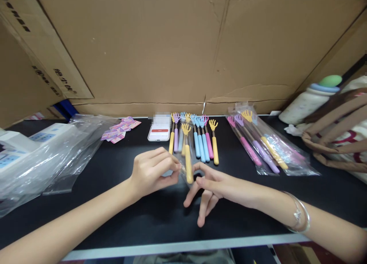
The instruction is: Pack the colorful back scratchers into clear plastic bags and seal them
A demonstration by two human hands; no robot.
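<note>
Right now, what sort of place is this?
Likely a small packing station, judging by the cardboard wall behind, the row of similar back scratchers and the clear bags at left.

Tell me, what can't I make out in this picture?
In the head view:
Phone: upper screen, blurred by a pixelated patch.
Cards: fine print, too small.
Bag: far side, cut off by the right edge.
Left hand: palm, hidden by its own back and fingers.
Right hand: whether it pinches the sleeve, unclear against clear plastic.
</note>
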